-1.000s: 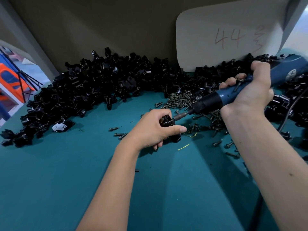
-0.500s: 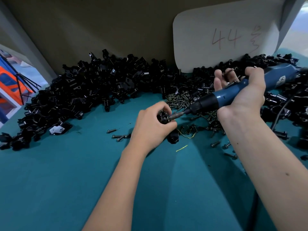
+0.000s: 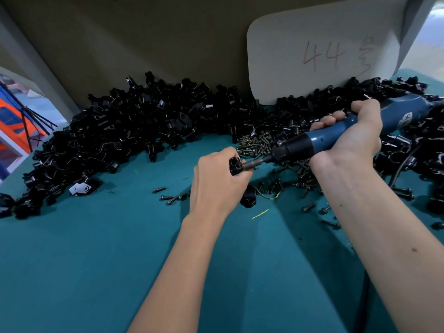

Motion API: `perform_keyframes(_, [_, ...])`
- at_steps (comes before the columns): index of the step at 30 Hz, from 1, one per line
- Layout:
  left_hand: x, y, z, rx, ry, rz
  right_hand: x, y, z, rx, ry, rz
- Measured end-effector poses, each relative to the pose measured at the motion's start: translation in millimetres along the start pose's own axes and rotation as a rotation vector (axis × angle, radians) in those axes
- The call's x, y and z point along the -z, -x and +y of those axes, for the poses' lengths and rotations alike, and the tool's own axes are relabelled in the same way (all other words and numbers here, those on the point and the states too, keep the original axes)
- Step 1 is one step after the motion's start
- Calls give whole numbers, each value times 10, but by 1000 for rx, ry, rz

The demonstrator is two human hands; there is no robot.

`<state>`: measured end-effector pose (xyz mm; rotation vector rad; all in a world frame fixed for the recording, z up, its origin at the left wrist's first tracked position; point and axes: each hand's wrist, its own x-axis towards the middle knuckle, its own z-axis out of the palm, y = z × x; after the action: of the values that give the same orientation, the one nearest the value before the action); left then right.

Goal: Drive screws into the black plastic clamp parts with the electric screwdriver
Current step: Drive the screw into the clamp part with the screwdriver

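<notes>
Presently held, item one: my left hand (image 3: 217,181), fingers and thumb curled tight round a black clamp part (image 3: 235,166), lifted just above the teal table (image 3: 96,260). Only the upper end of the part shows past my knuckles; the rest sits inside my fist.

Item two: my right hand (image 3: 353,138), fully wrapped round the blue body of the electric screwdriver (image 3: 334,138), thumb over the top, fingertips showing on the far side. The tool slants down to the left, and its metal bit (image 3: 252,163) meets the clamp part at the edge of my left fist. Whether a screw sits at the tip I cannot tell. The tool's black cord (image 3: 403,164) trails off on the right.

Item three: a pile of clamp parts (image 3: 134,131), black, heaped along the back wall from far left to far right, behind both hands.

Item four: a heap of screws (image 3: 257,145), dark metal, just behind the bit; loose screws (image 3: 168,197) lie scattered near my left wrist and below my right forearm.

Item five: one separate black knob-like piece (image 3: 248,200) on the table, just beside my left hand.

Item six: a pale card (image 3: 324,56) marked "44" in red, leaning against the wall above the pile.
</notes>
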<state>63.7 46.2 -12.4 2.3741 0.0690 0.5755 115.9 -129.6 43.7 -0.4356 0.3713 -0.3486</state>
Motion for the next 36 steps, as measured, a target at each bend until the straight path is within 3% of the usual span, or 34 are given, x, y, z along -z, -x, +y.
perform_keyframes(8, [-54,-1,19,-88,43,68,-33,5,-33,63,2,3])
perform_keyframes(14, [-36,-3,-40,-70,81,-51,-36,16,-9,82,27,-11])
perform_keyframes(24, [-59,19,-49,-84,-20,-25,-31,26,23,115,33,20])
perform_keyframes(36, [-101,-10,-123,-102,132,-102,-22,17,24,111,39,-10])
